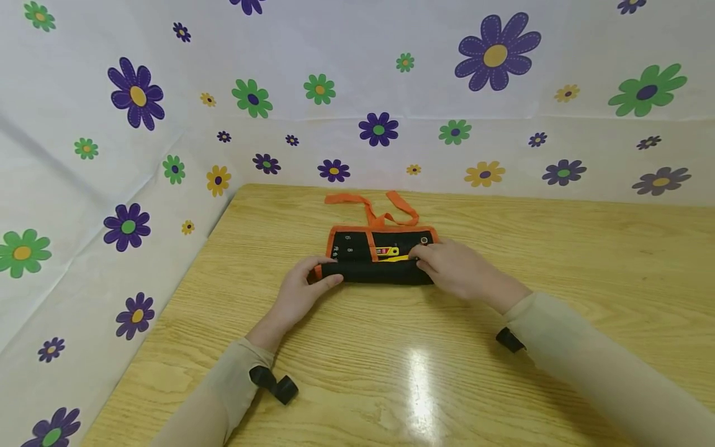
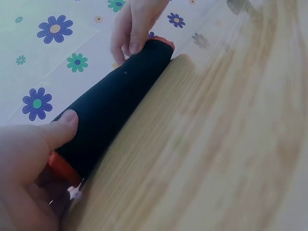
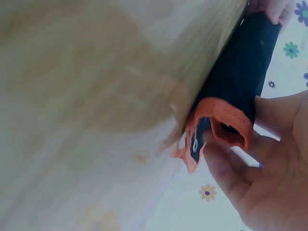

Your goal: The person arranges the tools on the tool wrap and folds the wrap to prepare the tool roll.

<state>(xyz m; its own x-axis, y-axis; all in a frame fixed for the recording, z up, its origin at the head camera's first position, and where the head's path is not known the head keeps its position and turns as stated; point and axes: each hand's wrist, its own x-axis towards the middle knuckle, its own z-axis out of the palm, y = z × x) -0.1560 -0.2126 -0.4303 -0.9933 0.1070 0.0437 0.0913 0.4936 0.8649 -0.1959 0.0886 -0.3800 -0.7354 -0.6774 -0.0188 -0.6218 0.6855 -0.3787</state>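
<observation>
A black tool roll [image 1: 374,273] with orange trim lies on the table, its near part rolled over into a tube. Its far part is flat and shows white printed marks, a yellow utility knife [image 1: 387,251] in a pocket and another yellow piece just below, partly covered. My left hand [image 1: 296,298] grips the left end of the tube, thumb on the near side, as the left wrist view shows too. At the other end, my right hand [image 1: 460,270] holds the roll between thumb and fingers; in the right wrist view the orange-edged end [image 3: 224,113] shows its folded layers.
Orange tie straps [image 1: 399,208] trail loosely behind the roll on the wooden table [image 1: 346,372]. A white cloth [image 1: 424,93] printed with flowers hangs along the back and left. Black bands [image 1: 274,383] hang at both wrists.
</observation>
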